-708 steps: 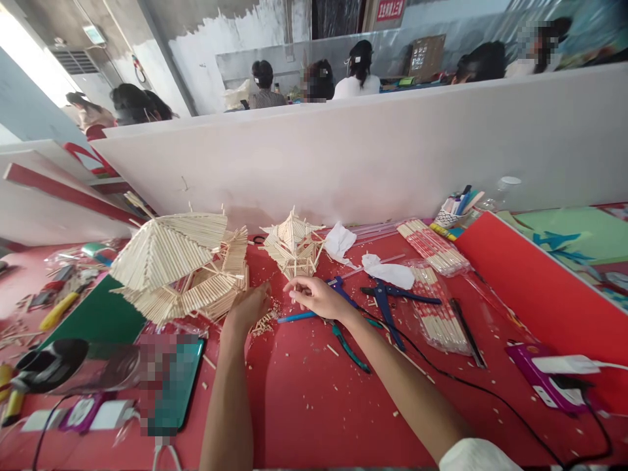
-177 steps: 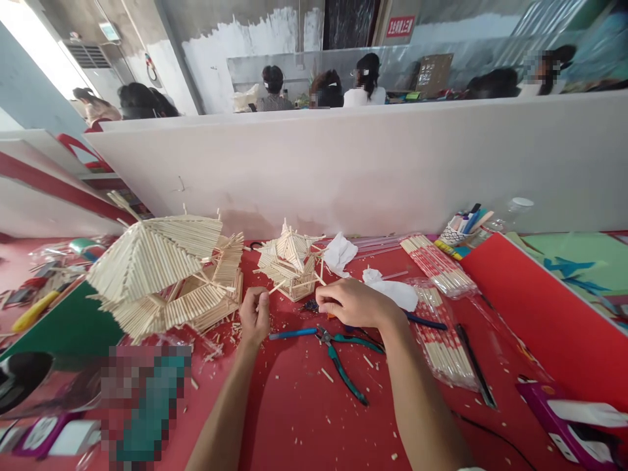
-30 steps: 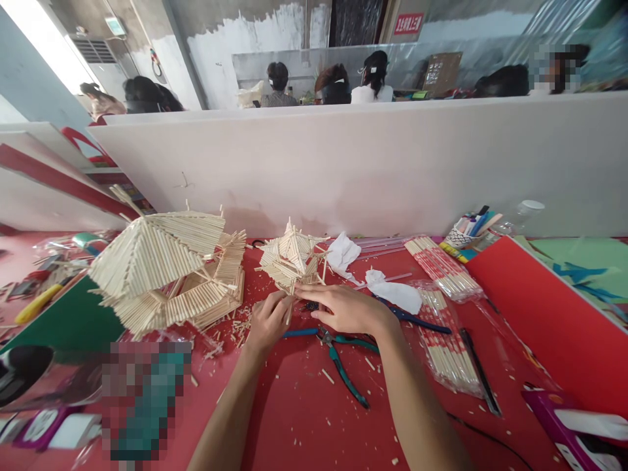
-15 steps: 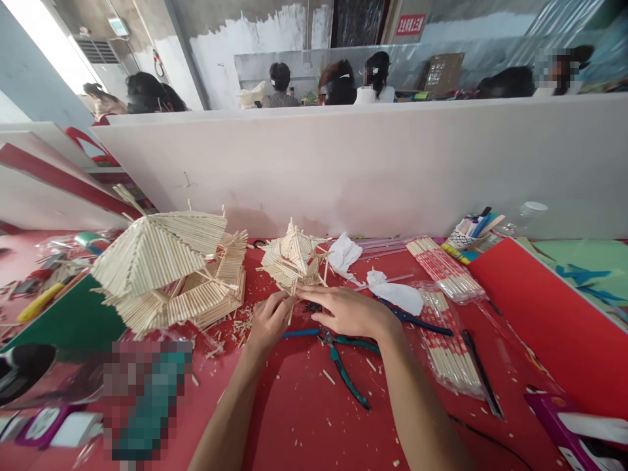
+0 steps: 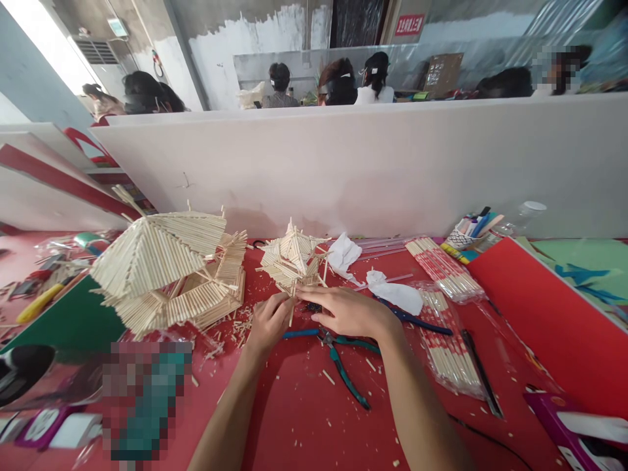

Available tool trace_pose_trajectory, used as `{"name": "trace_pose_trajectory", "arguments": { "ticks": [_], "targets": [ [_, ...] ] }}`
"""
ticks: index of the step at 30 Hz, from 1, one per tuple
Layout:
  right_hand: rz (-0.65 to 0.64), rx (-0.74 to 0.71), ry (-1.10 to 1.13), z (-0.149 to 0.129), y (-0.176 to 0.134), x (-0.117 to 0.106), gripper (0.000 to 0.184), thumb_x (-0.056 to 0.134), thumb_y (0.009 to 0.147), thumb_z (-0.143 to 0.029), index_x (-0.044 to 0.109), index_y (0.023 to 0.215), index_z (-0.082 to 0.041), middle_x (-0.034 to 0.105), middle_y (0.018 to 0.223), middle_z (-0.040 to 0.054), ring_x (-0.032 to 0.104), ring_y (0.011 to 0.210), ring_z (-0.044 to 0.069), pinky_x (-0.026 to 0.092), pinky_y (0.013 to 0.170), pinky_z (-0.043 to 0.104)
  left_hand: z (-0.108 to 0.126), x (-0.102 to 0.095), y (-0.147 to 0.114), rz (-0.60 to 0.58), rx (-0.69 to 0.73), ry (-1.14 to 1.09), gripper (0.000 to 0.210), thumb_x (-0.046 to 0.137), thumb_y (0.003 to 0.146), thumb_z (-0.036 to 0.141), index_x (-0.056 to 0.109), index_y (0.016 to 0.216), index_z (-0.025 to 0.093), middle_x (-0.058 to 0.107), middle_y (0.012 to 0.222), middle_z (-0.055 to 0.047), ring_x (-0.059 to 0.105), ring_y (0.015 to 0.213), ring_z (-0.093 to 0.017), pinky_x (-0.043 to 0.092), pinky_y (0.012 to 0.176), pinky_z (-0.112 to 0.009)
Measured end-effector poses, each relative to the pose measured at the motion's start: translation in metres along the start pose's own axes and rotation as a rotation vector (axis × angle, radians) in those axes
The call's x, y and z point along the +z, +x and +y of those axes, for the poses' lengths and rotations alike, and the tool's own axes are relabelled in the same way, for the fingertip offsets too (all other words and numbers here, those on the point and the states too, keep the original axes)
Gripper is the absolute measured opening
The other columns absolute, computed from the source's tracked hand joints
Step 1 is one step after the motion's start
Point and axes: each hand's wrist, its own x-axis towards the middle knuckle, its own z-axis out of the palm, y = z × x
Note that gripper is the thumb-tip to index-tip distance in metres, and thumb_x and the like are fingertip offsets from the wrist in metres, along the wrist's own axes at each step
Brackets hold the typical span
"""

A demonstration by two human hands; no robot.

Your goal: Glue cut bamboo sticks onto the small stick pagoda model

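Note:
A small pavilion model (image 5: 297, 252) built of thin wooden sticks, with a pointed roof, stands in front of me. At its near edge my left hand (image 5: 269, 319) is closed in a pinch on a thin wooden stick (image 5: 291, 317) that points toward me. My right hand (image 5: 346, 311) reaches in from the other side, fingers stretched out and thumb apart, its fingertips touching the top of that stick by the model. The exact contact is partly hidden by the fingers. Just below the hands lie pliers (image 5: 338, 356) with teal handles, jaws toward the left.
A larger stick-built pavilion (image 5: 161, 261) stands left. On the right lie packs of sticks (image 5: 449, 347), white tissue (image 5: 400, 293), a dark-blue-handled tool (image 5: 426, 322), a black pen-like cutter (image 5: 481, 373) and a red board (image 5: 554, 320). A white partition (image 5: 343, 163) closes the back; people sit beyond.
Almost nothing differs. Both hands stay at the small model's near edge, and the stick under the left fingers has shifted very slightly.

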Motion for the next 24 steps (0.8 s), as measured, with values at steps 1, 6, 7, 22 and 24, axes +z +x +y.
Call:
{"name": "trace_pose_trajectory", "arguments": {
  "ticks": [1, 6, 7, 22, 24],
  "targets": [
    [0.001, -0.002, 0.002, 0.0002, 0.0000, 0.0001, 0.059, 0.054, 0.099, -0.024, 0.044, 0.156, -0.034, 0.041, 0.162, -0.0008, 0.043, 0.148, 0.025, 0.039, 0.121, 0.048, -0.0002, 0.0002, -0.0003, 0.001, 0.001, 0.003, 0.019, 0.058, 0.097, 0.012, 0.066, 0.110, 0.022, 0.072, 0.095, -0.005, 0.073, 0.082, -0.013, 0.055, 0.073, -0.023],
    [-0.006, 0.019, 0.007, 0.0004, -0.0002, 0.0002, 0.059, 0.055, 0.099, -0.024, 0.043, 0.156, -0.035, 0.042, 0.162, -0.0016, 0.045, 0.147, 0.026, 0.039, 0.121, 0.049, -0.0016, 0.0009, -0.0029, -0.016, 0.004, -0.014, 0.022, 0.058, 0.096, 0.010, 0.066, 0.113, 0.021, 0.073, 0.096, -0.005, 0.072, 0.081, -0.013, 0.054, 0.072, -0.022],
    [-0.006, 0.024, 0.005, 0.0002, -0.0003, 0.0001, 0.060, 0.055, 0.098, -0.024, 0.043, 0.156, -0.035, 0.042, 0.162, -0.0015, 0.045, 0.147, 0.027, 0.039, 0.121, 0.050, -0.0019, 0.0009, -0.0035, -0.017, 0.007, -0.023, 0.022, 0.058, 0.096, 0.009, 0.066, 0.113, 0.021, 0.073, 0.096, -0.005, 0.072, 0.082, -0.013, 0.054, 0.072, -0.022],
    [-0.011, 0.014, 0.008, 0.0000, -0.0010, -0.0005, 0.060, 0.054, 0.099, -0.024, 0.043, 0.156, -0.035, 0.040, 0.162, -0.0022, 0.043, 0.148, 0.026, 0.039, 0.121, 0.047, -0.0002, -0.0015, 0.0009, 0.008, 0.018, -0.026, 0.022, 0.060, 0.094, 0.008, 0.066, 0.111, 0.021, 0.072, 0.096, -0.005, 0.072, 0.082, -0.013, 0.054, 0.071, -0.022],
    [-0.014, 0.024, 0.004, -0.0004, -0.0011, -0.0008, 0.060, 0.054, 0.099, -0.024, 0.041, 0.157, -0.035, 0.040, 0.162, -0.0028, 0.042, 0.148, 0.026, 0.040, 0.121, 0.048, -0.0004, -0.0012, 0.0000, -0.004, 0.015, -0.024, 0.025, 0.059, 0.094, 0.007, 0.066, 0.113, 0.021, 0.072, 0.098, -0.005, 0.072, 0.083, -0.013, 0.054, 0.072, -0.022]
  ]
}}
